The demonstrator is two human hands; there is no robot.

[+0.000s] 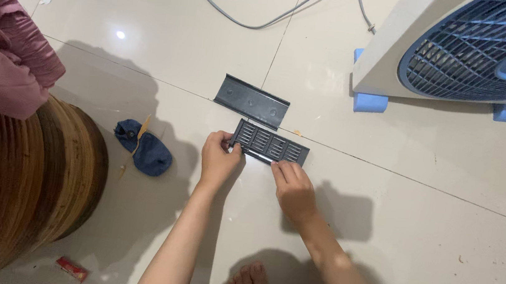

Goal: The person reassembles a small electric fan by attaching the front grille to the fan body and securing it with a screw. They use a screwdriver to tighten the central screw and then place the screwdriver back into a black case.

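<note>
The slatted grey panel [270, 144] lies on the tile floor [433, 217], just in front of the box fan [463, 51]. The left hand [219, 157] pinches its left end; the right hand [293, 187] presses fingertips on its near edge. Uneven pressure could skid it into the flat plate [251, 101] beside it.

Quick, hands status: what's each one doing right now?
Left hand: closed on the left end of the dark slotted grille panel.
Right hand: fingertips pressing the panel's near edge; grip cannot be told.

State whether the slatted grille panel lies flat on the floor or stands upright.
Flat: the slatted grille panel lies face up on the tiled floor, both hands touching its near edge.
</note>
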